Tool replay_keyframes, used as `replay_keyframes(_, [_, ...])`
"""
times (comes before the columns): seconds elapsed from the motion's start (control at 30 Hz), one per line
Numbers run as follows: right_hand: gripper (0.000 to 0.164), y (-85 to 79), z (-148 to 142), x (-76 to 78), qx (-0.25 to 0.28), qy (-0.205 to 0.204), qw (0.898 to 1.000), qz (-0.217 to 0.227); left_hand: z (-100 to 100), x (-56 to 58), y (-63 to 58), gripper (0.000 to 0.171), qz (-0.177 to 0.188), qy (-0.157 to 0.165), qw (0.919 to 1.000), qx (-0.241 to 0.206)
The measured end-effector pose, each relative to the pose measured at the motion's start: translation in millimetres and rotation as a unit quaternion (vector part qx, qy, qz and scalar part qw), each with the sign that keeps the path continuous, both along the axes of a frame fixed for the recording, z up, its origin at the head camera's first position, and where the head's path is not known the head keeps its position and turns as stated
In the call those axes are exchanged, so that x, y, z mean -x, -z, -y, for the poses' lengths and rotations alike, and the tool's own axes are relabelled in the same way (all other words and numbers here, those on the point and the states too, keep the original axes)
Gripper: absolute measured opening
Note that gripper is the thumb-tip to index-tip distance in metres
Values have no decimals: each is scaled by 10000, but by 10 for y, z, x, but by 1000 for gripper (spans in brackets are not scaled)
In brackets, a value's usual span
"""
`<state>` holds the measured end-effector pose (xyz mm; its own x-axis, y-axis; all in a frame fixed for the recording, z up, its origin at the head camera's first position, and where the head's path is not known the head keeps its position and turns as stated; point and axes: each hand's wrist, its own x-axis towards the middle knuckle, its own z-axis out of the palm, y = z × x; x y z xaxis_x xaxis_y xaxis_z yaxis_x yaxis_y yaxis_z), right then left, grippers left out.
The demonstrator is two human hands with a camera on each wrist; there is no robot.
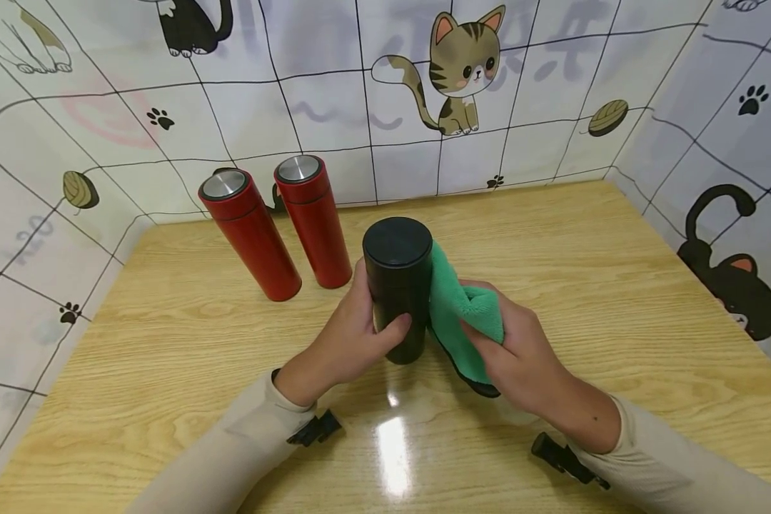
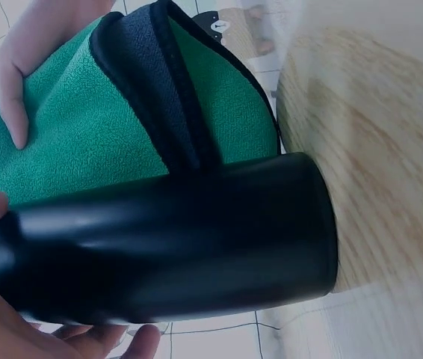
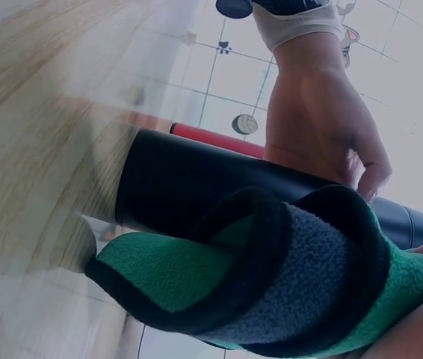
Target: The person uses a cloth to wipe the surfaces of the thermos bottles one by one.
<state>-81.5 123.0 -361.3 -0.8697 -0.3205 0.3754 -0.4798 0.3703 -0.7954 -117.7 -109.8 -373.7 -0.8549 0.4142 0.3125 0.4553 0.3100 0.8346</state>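
A black thermos flask [image 1: 398, 289] with a flat dark lid stands upright near the middle of the table. My left hand [image 1: 353, 332] grips it from the left, the thumb across its near side. Fingers [image 2: 84, 340] curl round the flask's body in the left wrist view, and its base is right at the tabletop. My right hand [image 1: 520, 353] holds a folded green cloth [image 1: 452, 307] with dark edging against the flask's right side. The cloth's grey-blue reverse shows in the right wrist view, where a fold [image 3: 301, 277] hides part of the flask.
Two red thermos flasks [image 1: 257, 243] with silver lid tops stand behind and left of the black one. Beneath everything is a wood-grain table [image 1: 617, 300]. Behind it and at both sides rise white walls [image 1: 321, 107] with a grid and cartoon cats.
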Motion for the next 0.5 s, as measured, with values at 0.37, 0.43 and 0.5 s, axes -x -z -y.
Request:
replay_keyframes(0.37, [41, 8, -3, 5, 40, -52, 9999, -83, -24, 8, 5, 84, -96, -124, 9998, 154])
replay_keyframes(0.43, [41, 9, -1, 9, 43, -75, 9999, -101, -23, 9, 2, 85, -93, -125, 9997, 175])
replay_keyframes(0.5, [41, 13, 1, 12, 27, -79, 9999, -107, -26, 9, 2, 86, -93, -125, 9997, 170])
